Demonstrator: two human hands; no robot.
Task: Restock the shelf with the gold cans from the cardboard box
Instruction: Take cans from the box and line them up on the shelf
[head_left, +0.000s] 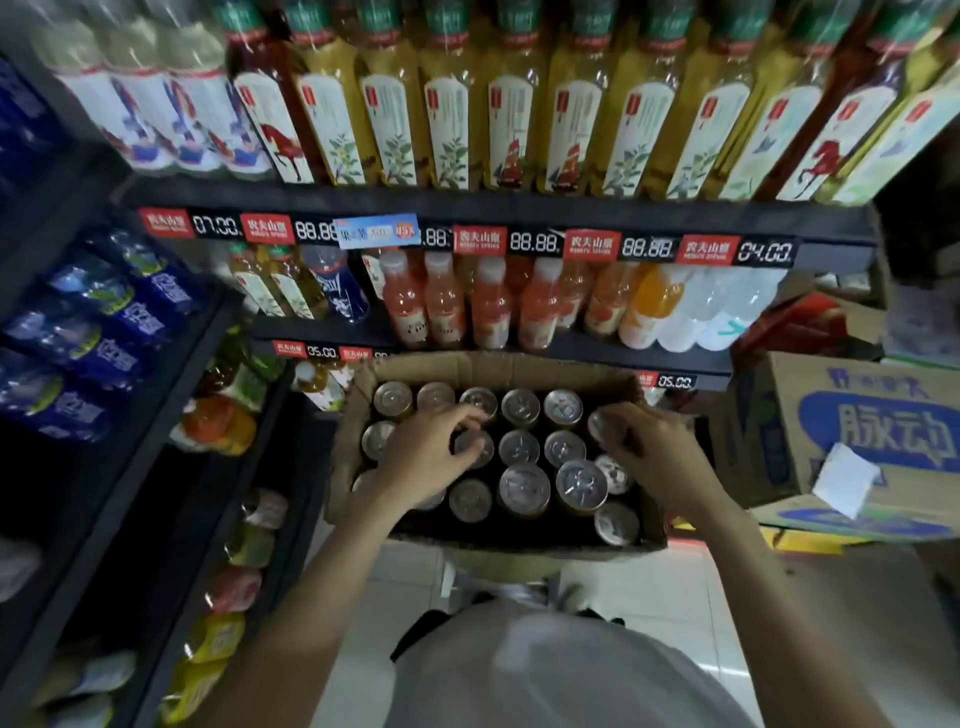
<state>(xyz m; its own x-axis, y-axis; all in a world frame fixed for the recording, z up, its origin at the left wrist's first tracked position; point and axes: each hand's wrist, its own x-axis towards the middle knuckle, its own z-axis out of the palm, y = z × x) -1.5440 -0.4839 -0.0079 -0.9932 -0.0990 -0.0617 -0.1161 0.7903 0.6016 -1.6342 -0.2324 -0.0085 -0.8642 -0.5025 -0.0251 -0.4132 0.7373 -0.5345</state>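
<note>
An open cardboard box (498, 368) sits in front of me, below the shelves, holding several cans (523, 487) seen from above by their silver lids; their gold sides barely show. My left hand (428, 457) reaches into the left half of the box, its fingers curled round the top of one can (475, 447). My right hand (654, 457) is over the right side, fingers curled round a can (602, 426) by the box wall. The shelf (519, 218) stands behind the box.
Tall tea bottles fill the top shelf, and orange juice bottles (488, 306) the shelf under it. Blue bottles (104, 322) line the rack at left. A printed carton (857, 431) with a white paper stands at right. Pale floor tiles lie below.
</note>
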